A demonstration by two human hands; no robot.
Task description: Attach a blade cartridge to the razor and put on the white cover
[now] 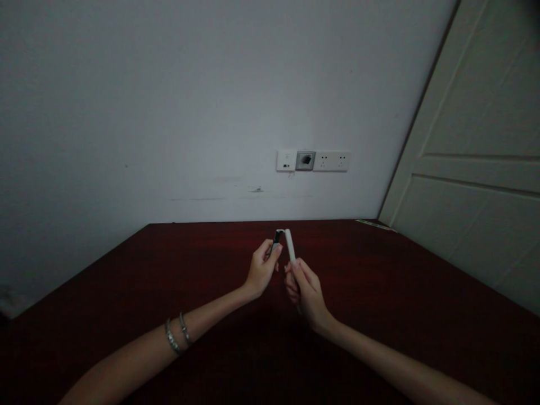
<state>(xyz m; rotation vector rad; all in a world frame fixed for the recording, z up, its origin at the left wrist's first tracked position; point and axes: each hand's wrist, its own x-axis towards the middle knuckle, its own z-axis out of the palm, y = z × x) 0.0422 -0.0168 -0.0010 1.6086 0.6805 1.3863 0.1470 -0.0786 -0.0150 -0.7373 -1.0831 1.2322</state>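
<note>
My left hand [262, 267] is closed around a small black-and-grey object [275, 241] that looks like a lighter, its dark end pointing up. My right hand [309, 291] grips a slim white candle-like stick [290, 245] by its lower part. The stick leans slightly left, and its upper end stands free of the fingers. A thin, pale curved strand [281, 230] spans the small gap between the tops of the two objects. I cannot make out a flame. Both hands are held close together above the dark red tabletop [202, 247].
The table's far edge meets a pale wall [202, 112]. On the wall, just above the table, is a row of sockets [331, 161] with a grey plate [305, 161]. A panelled door [476, 163] borders the right side. A thin strip [375, 225] lies at the back right corner.
</note>
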